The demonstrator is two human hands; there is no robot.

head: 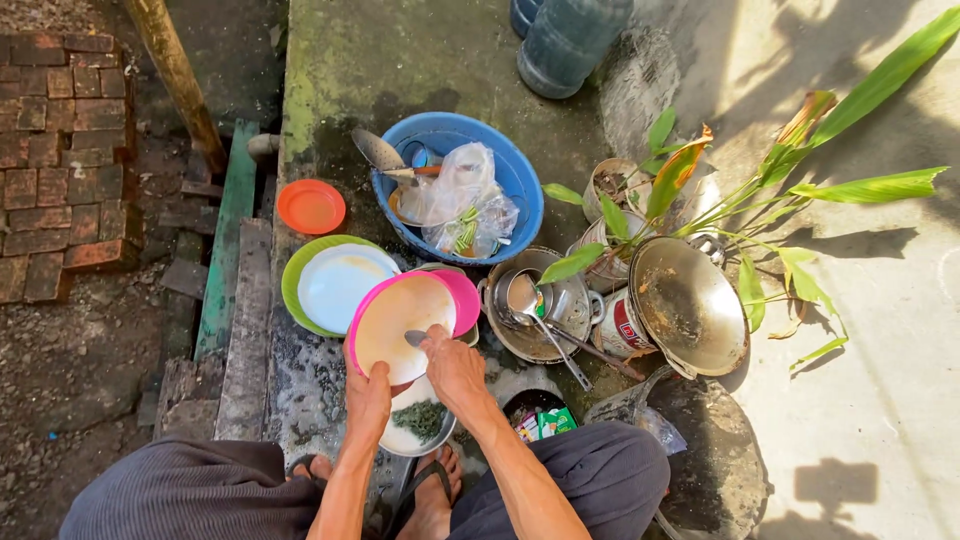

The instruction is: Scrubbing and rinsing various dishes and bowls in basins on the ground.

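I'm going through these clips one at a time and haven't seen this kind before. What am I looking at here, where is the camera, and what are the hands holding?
There is no machine. One camera, worn on a person's head, looks down at their own bare hands as they squat on wet concrete. The left hand holds the rim of a pink plate, tilted up. The right hand presses something small and grey against its face; I cannot tell what. Below lies a white plate with a green scrubber. Nearby are a green and white plate stack, a blue basin with plastic bags, metal pots and a wok.

Pink-rimmed plate (400,312), cream inside, tilted up over white bowl (412,432) holding green scrub pad (421,418), small spoon (418,338) against its face
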